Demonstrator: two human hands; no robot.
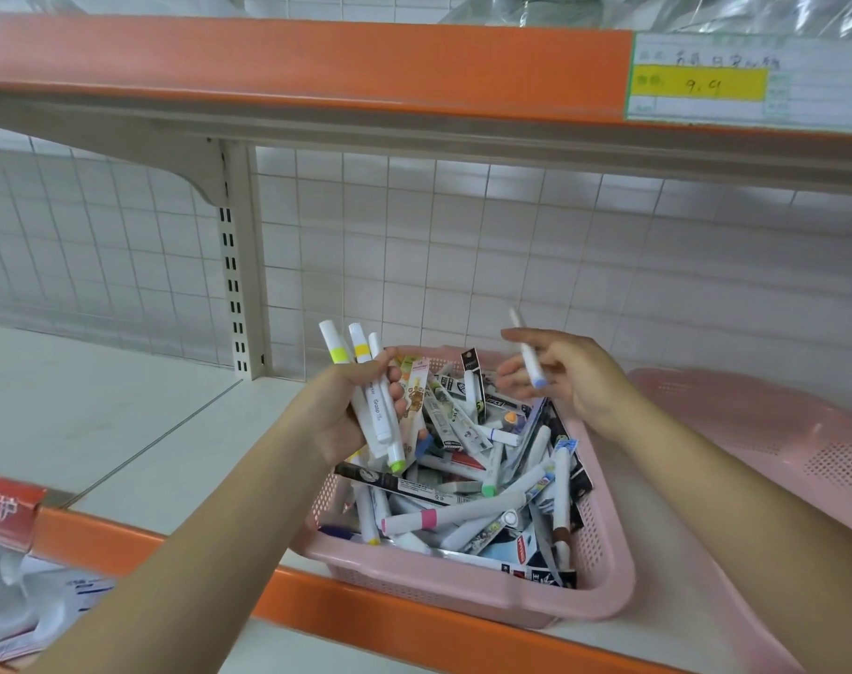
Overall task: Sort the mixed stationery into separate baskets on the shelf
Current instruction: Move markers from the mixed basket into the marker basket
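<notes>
Mixed stationery [468,479], markers and packaged pens, fills a pink basket [463,595] on the white shelf [122,430] toward 6 o'clock. A second pink basket [779,440] lies at its 3 o'clock. The left hand [339,411] curls its fingers round a bundle of white markers [373,406], one printed "Grasp". They run from 11 to 5 o'clock, green tip lowest. The right hand [575,377] pinches a single marker [528,355], blue cap down, other fingers loosely spread. The yellow price label [706,82] at 1 o'clock has unclear writing.

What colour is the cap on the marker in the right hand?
Blue, on the white marker held in the right hand; head view.
</notes>
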